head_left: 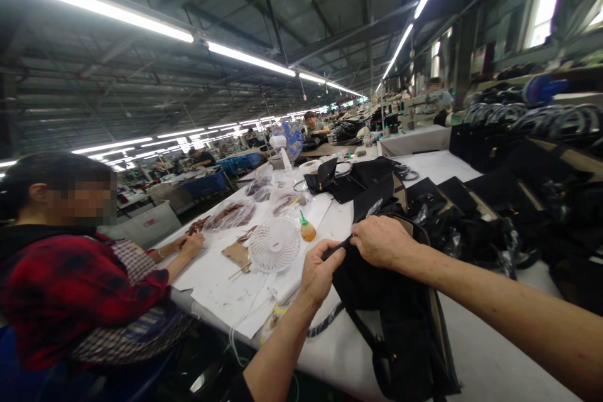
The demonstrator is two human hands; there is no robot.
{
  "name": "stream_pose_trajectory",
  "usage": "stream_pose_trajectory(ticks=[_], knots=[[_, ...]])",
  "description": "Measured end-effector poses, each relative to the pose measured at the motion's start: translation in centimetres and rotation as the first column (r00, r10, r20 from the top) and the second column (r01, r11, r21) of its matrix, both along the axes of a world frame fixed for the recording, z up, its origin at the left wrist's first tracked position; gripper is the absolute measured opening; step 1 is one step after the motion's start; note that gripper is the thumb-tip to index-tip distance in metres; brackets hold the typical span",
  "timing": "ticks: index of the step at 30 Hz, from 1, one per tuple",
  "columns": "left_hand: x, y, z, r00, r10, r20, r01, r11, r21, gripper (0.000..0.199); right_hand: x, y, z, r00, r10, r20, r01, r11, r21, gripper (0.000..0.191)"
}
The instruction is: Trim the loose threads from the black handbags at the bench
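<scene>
Bare forearms come closest to the camera, the left (277, 342) from about seven o'clock and the right (513, 308) from about four, meeting over a black bag (400, 326). It lies at the near side of the white work surface (217, 292), its body slumped toward five o'clock. The left hand (316, 273) pinches a narrow dark length at its top between thumb and fingers; the right hand (384, 242) is closed on the same upper part, knuckles up (whether that length is hem or strap cannot be told). The step in hand looks like handling that edge between two close grips. A next move there would seem to call for a firm hold on one side and a small, controlled shift on the other, with the limp body liable to drag.

Reckoned from the bag, a curved handle (325, 325) sits at nine o'clock, while a squeeze bottle (308, 230) and a white round fan (274, 245) lie toward ten. More black bags (475, 220) crowd one to two o'clock. Farther off at nine, a co-worker (85, 289) in red-and-black plaid handles brown pieces (198, 224).
</scene>
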State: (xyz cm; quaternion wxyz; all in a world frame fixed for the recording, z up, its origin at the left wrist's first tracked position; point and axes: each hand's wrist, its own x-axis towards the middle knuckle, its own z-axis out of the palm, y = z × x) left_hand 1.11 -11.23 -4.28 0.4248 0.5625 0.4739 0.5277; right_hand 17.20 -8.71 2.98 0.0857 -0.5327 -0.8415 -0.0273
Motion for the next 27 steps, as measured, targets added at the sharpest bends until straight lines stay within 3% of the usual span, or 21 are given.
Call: stream_pose_trajectory(ticks=[4, 9, 17, 27], knots=[[0.5, 0.2, 0.0, 0.995, 0.099, -0.03, -0.098, 0.995, 0.026, 0.023, -0.2, -0.1, -0.2, 1.0, 0.019, -0.001, -0.018, 0.999, 0.037, 0.033], [0.7, 0.6, 0.7, 0.964, 0.183, -0.191, -0.165, 0.981, 0.106, 0.021, 1.2, 0.1, -0.1, 1.0, 0.0, 0.012, 0.0, 1.0, 0.009, 0.031], [0.6, 1.9, 2.4, 0.898, 0.091, -0.43, -0.05, 0.993, 0.105, 0.027, 5.8, 1.4, 0.7, 0.994, -0.111, -0.002, 0.111, 0.994, 0.001, 0.023], [0.8, 1.5, 2.8, 0.891, 0.05, -0.451, 0.009, 0.992, 0.128, 0.025, 4.8, 1.6, 0.5, 0.991, -0.135, -0.022, 0.137, 0.986, 0.1, 0.028]])
